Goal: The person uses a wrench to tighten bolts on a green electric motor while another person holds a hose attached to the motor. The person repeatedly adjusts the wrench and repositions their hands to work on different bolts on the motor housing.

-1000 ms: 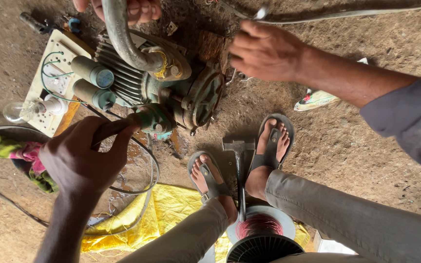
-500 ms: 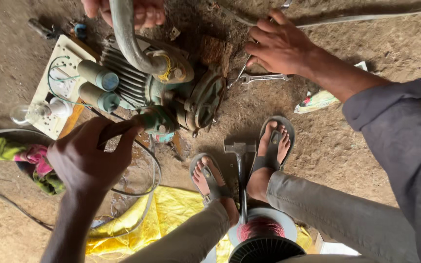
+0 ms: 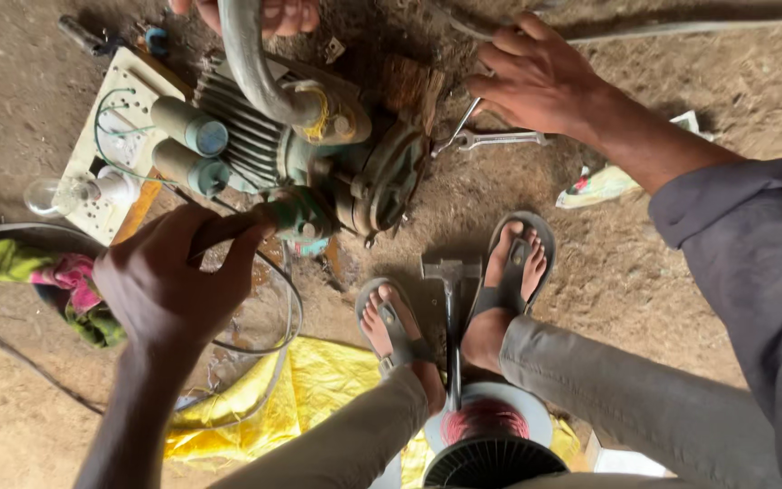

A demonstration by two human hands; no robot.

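pump left of spanner, hammer between feet

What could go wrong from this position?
1. The left hand grips a handle pressed against the green pump; if it slips, the knuckles may hit the metal housing.
2. The right hand reaches over the spanners on the dirt, so grit may weaken its grip on them.
3. The hammer lies between sandalled feet, and loose wire loops close by, so standing up could mean a stubbed toe or a snag.
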